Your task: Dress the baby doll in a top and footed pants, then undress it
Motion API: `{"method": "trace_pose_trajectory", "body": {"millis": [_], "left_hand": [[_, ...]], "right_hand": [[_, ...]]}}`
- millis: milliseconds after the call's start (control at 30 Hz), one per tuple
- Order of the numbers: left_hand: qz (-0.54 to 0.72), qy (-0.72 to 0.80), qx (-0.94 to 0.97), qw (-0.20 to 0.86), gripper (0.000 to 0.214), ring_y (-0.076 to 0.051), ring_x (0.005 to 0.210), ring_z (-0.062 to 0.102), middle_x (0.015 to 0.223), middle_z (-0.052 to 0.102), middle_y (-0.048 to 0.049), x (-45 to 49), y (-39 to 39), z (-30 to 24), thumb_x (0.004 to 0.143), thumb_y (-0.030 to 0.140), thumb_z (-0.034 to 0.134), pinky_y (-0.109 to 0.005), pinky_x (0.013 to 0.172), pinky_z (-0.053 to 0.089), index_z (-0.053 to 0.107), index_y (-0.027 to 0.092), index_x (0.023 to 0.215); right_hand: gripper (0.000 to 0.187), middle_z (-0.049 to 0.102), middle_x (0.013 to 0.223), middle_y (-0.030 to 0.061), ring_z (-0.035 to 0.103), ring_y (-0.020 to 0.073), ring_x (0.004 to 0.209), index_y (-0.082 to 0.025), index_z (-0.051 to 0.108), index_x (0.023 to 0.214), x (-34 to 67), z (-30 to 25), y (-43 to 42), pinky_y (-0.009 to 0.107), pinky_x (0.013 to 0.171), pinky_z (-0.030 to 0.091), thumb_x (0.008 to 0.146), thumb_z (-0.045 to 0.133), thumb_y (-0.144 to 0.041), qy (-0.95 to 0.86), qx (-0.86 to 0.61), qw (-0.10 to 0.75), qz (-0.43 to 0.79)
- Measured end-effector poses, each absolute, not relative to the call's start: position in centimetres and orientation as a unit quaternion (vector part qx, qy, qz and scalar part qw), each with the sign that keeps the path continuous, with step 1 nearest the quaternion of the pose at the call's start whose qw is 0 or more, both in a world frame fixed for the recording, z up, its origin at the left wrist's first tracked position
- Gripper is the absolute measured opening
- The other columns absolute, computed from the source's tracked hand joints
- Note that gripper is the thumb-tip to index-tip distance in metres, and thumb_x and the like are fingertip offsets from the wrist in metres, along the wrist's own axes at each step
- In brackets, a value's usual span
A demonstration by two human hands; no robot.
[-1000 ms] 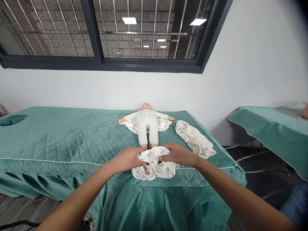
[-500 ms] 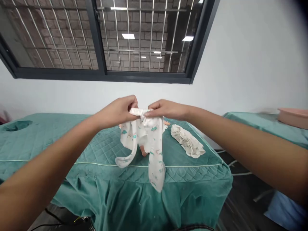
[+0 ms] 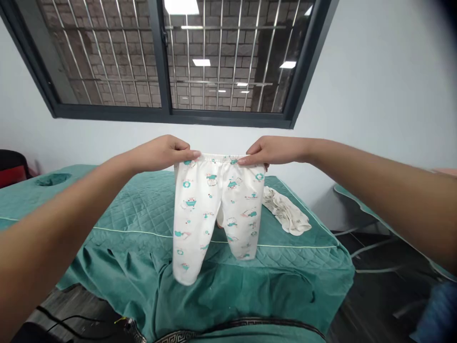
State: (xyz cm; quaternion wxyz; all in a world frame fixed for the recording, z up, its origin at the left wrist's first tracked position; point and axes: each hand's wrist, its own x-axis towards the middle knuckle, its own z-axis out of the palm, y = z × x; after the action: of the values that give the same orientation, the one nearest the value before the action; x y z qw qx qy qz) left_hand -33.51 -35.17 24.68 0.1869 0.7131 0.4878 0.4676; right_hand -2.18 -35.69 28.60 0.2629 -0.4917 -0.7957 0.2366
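Small white baby pants with a green and pink animal print hang upright by their waistband, stretched wide in front of me. At the waistband's left end, my left hand pinches the cloth between thumb and fingers. My right hand grips the right end the same way. Both legs dangle over the near edge of the bed. Behind the pants, something skin-coloured shows in the gap between the legs; most of it is hidden. A crumpled cream cloth lies on the bed to the right of the pants.
A green quilted bed cover with a hole at its far left spreads under the pants. Behind it are a white wall and a barred window. Another green-covered surface stands at right. Black cables lie on the floor at lower left.
The pants were bunched and folded between two close hands. Now my hands have moved apart, the waistband is spread and both legs hang open. The view has shifted slightly left.
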Motion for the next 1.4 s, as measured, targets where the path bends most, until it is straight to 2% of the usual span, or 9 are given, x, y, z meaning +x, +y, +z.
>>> {"method": "trace_pose_trajectory", "body": {"millis": [133,333,467,633,800,867,1000,1200,1400], "left_hand": [[0.362,0.49,0.777,0.16,0.034,-0.019,0.064,0.051,0.061,0.051,-0.0037,-31.9,-35.3,24.5,0.075,0.046,0.076,-0.029,0.058,0.032,0.06,0.019,0.062],[0.45,0.512,0.721,0.127,0.028,-0.015,0.062,0.047,0.069,0.055,-0.0019,-29.5,-33.1,23.3,0.074,0.04,0.073,-0.028,0.059,0.031,0.054,0.019,0.073],[0.483,0.532,0.682,0.136,0.021,-0.015,0.066,0.047,0.071,0.054,0.0005,-28.7,-29.1,19.8,0.073,0.033,0.069,-0.027,0.06,0.032,0.054,0.019,0.078],[0.525,0.529,0.626,0.231,0.022,-0.013,0.064,0.045,0.069,0.05,0.0031,-29.9,-24.7,15.8,0.073,0.035,0.066,-0.025,0.059,0.032,0.053,0.019,0.08],[0.598,0.446,0.6,0.29,0.027,-0.012,0.062,0.044,0.069,0.049,0.004,-32.2,-23.2,14.1,0.075,0.043,0.064,-0.025,0.06,0.035,0.049,0.021,0.077],[0.548,0.437,0.645,0.305,0.033,-0.014,0.066,0.046,0.068,0.05,0.0024,-33.1,-23.5,12.5,0.08,0.05,0.058,-0.026,0.064,0.038,0.051,0.02,0.071],[0.327,0.458,0.751,0.347,0.048,-0.016,0.066,0.046,0.063,0.048,0.001,-33.8,-24.0,6.9,0.087,0.058,0.051,-0.027,0.065,0.036,0.049,0.019,0.059],[0.354,0.436,0.722,0.405,0.05,-0.016,0.076,0.055,0.074,0.056,-0.0018,-30.3,-21.0,0.3,0.092,0.057,0.049,-0.029,0.077,0.043,0.053,0.018,0.062],[0.367,0.472,0.458,0.657,0.05,-0.021,0.091,0.068,0.107,0.07,-0.0097,-22.2,-16.1,-2.3,0.081,0.059,0.068,-0.035,0.083,0.055,0.063,0.018,0.108]], "right_hand": [[0.031,0.065,0.069,0.0043,0.062,0.0187,0.069,-0.019,0.069,0.068,-3.1,27.0,-36.2,0.036,0.067,0.052,0.073,0.084,-0.046,-0.78,-0.47,0.262,0.32],[0.035,0.069,0.088,0.0042,0.063,0.0169,0.082,-0.018,0.065,0.087,-7.3,22.6,-34.4,0.034,0.079,0.054,0.081,0.075,-0.051,-0.688,-0.306,0.409,0.515],[0.026,0.068,0.09,0.0025,0.064,0.016,0.09,-0.019,0.06,0.082,-10.8,18.5,-30.8,0.03,0.08,0.05,0.082,0.072,-0.042,-0.671,-0.292,0.415,0.54],[0.015,0.062,0.083,-0.0014,0.058,0.0153,0.089,-0.019,0.057,0.077,-13.2,15.5,-26.9,0.03,0.085,0.045,0.086,0.059,-0.032,-0.732,-0.361,0.425,0.392],[0.024,0.064,0.118,0.0065,0.055,0.0238,0.117,-0.019,0.062,0.103,-12.5,13.6,-26.0,0.038,0.105,0.039,0.081,0.065,-0.028,-0.842,-0.326,0.374,0.21],[0.028,0.064,0.124,0.0092,0.055,0.0259,0.12,-0.019,0.063,0.109,-11.6,11.6,-26.5,0.04,0.105,0.039,0.082,0.063,-0.027,-0.883,-0.302,0.308,0.185],[0.018,0.074,0.092,0.003,0.067,0.0226,0.09,-0.023,0.07,0.097,-8.2,6.4,-26.8,0.035,0.087,0.049,0.082,0.061,-0.023,-0.892,-0.351,0.16,0.234],[0.025,0.074,0.093,0.0052,0.067,0.0225,0.089,-0.021,0.067,0.103,0.0,2.2,-18.4,0.038,0.085,0.052,0.085,0.052,-0.03,-0.681,-0.58,0.4,0.198],[0.072,0.05,0.143,0.0249,0.046,0.0361,0.136,-0.008,0.044,0.143,5.4,-0.8,-6.7,0.051,0.113,0.036,0.083,0.059,-0.046,-0.639,-0.667,0.381,0.043]]}}
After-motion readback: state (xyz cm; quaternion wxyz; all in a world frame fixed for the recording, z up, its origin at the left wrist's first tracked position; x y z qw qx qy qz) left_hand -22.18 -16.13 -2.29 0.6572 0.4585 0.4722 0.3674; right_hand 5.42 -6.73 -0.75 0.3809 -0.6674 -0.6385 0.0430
